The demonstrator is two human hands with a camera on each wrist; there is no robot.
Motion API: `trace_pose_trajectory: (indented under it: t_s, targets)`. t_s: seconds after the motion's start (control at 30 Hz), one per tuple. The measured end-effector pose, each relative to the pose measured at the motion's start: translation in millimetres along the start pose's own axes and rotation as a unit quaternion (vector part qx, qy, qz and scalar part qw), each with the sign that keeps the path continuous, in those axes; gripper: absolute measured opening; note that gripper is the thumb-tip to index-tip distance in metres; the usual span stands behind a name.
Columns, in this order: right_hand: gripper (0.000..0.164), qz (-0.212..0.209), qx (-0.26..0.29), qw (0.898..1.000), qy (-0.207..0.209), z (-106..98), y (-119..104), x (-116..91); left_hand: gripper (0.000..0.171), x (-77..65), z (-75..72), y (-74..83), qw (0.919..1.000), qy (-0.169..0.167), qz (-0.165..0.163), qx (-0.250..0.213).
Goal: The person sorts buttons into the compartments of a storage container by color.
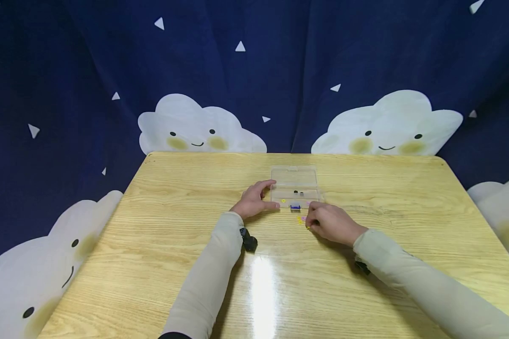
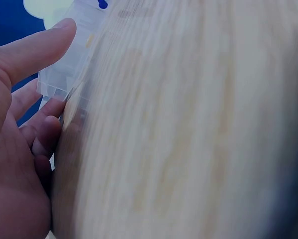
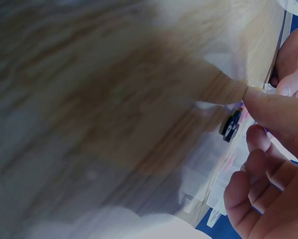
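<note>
A clear plastic compartment case [image 1: 294, 177] lies with its lid raised at the back. A yellow piece [image 1: 283, 201] is in its front left part, and a pink piece [image 1: 308, 203] shows at the front right. My left hand [image 1: 253, 200] spreads around the case's left side, thumb by the front corner and fingers along the edge. Just in front of the case, my right hand [image 1: 332, 222] pinches a small yellow piece [image 1: 308, 228] at the thumb tip, low over the table. Other yellow pieces [image 1: 299, 221] and a pink one [image 1: 303, 218] lie beside those fingers.
Two small dark pieces [image 1: 296, 191] show at the case's middle. A blue part [image 1: 295, 207] is at its front edge. The wooden table [image 1: 174, 197] reaches back to a dark blue curtain [image 1: 280, 70] printed with clouds.
</note>
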State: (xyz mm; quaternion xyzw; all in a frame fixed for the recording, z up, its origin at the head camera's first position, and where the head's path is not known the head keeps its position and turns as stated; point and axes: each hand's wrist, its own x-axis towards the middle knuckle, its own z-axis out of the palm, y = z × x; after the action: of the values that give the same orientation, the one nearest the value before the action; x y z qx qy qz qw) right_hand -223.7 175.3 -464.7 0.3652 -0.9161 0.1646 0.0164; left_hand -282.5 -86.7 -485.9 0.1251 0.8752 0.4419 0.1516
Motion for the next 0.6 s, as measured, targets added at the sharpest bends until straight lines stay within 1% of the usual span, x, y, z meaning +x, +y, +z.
trace_pose_trajectory:
  t_s: [0.23,0.37,0.6]
  targets:
    - [0.014,0.004,0.006,1.0,-0.001,-1.1,-0.5,-0.1,0.078,0.0,-1.3,0.9,0.9999,-0.002,0.006,0.009]
    - [0.013,0.004,0.01,1.0,0.003,-0.7,-0.8,0.4,0.078,-0.1,-1.4,-1.0,1.0,0.001,0.005,0.006]
    - [0.009,0.009,0.006,1.0,-0.005,-0.7,0.5,-2.0,0.078,-0.4,0.7,-1.5,1.0,-0.002,0.003,-0.002]
